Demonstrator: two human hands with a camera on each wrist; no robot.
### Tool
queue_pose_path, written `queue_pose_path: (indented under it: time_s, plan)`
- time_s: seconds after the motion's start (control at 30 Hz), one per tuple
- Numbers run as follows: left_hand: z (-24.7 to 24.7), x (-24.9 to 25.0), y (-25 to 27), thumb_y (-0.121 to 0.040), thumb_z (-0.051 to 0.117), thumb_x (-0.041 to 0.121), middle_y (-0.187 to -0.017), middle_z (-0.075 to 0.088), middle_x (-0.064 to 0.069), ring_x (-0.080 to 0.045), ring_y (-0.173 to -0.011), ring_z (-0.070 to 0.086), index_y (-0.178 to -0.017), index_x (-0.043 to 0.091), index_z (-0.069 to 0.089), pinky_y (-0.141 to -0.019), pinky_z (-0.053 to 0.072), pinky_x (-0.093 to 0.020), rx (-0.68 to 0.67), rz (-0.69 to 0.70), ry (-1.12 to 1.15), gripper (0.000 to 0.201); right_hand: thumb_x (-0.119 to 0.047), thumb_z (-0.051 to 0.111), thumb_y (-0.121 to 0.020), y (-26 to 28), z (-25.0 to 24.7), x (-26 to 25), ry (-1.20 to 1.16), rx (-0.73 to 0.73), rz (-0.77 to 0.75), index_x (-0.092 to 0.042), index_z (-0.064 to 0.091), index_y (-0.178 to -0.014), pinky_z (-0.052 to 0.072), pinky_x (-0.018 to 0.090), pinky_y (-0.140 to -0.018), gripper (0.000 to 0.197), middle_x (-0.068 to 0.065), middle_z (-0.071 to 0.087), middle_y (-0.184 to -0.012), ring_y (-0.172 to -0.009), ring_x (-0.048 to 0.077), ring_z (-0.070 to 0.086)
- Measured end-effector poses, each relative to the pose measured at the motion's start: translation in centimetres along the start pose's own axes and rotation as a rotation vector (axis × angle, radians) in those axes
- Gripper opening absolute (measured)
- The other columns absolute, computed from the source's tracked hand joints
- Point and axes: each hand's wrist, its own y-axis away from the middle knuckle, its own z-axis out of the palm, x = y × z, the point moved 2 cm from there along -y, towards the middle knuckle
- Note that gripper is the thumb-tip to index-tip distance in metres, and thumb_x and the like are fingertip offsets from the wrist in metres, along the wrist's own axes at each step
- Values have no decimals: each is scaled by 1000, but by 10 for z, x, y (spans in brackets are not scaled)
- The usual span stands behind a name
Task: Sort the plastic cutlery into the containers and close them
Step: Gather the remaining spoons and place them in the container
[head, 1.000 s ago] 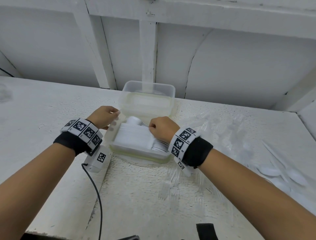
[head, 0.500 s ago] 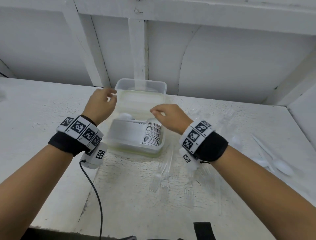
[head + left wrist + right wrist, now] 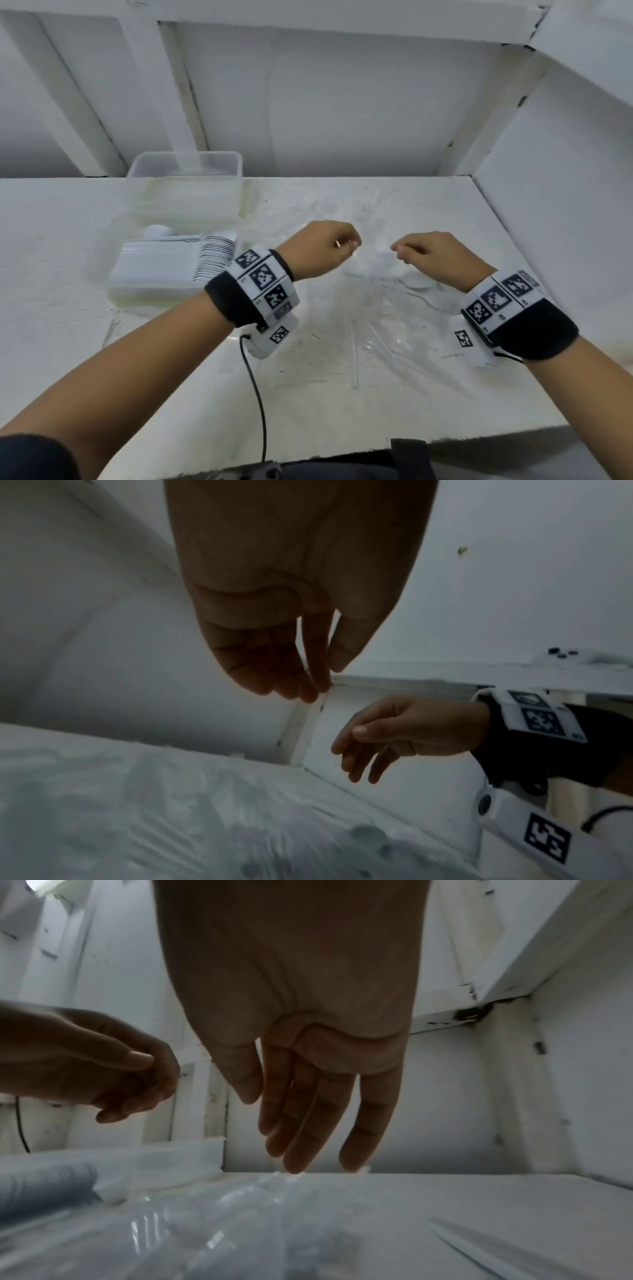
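Near edge of the white counter (image 3: 171,377): loose clear plastic cutlery (image 3: 370,308), blurred, scattered. Above that pile hover both hands. Left hand (image 3: 318,250), fingers loosely curled, holds nothing; right hand (image 3: 435,257), fingers relaxed and pointing down, grip empty too. Left of the pile, further back: open container (image 3: 137,287) w/ stacked white spoons (image 3: 212,257), its clear lid (image 3: 186,185) upright behind.

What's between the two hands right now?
In the head view, only loose clear plastic cutlery on the white table lies between the left hand and right hand; neither holds any.
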Motion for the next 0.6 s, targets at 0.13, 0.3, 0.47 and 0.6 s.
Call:
queue_pose_path:
  time_s: [0.13, 0.3, 0.47, 0.6]
  plan:
    - [42, 18, -26, -96, 46, 22, -116, 58, -6, -13, -96, 52, -116, 13, 61, -82, 37, -20, -193, 54, -92, 26, -20, 52, -94, 14, 1, 40, 88, -35, 105, -13, 65, -115, 35, 16, -80, 26, 4, 66, -114, -95, 11, 56]
    - [81, 26, -50, -97, 43, 25, -134, 46, -5, -27, -119, 41, -129, 19, 55, -98, 38, -39, -293, 165, -330, 34, -22, 51, -94, 19, 8, 69, 256, -48, 197, -14, 58, -124, 39, 25, -86, 32, 10, 57, -117, -105, 22, 56]
    - [97, 29, -71, -99, 35, 33, -129, 51, -3, -26, -119, 43, -131, 24, 52, -92, 33, -36, -331, 170, -593, 37, -23, 51, -94, 14, 10, 79, 237, 19, 249, -14, 54, -127, 43, 30, -83, 34, 12, 58, -113, -102, 25, 57]
    - [98, 26, -86, -96, 43, 33, -115, 61, -4, -25, -110, 52, -115, 13, 61, -96, 31, -38, -357, 37, -631, 33, -27, 52, -93, 8, 12, 80, 214, 12, 281, -14, 56, -124, 43, 30, -84, 34, 11, 61, -114, -104, 24, 57]
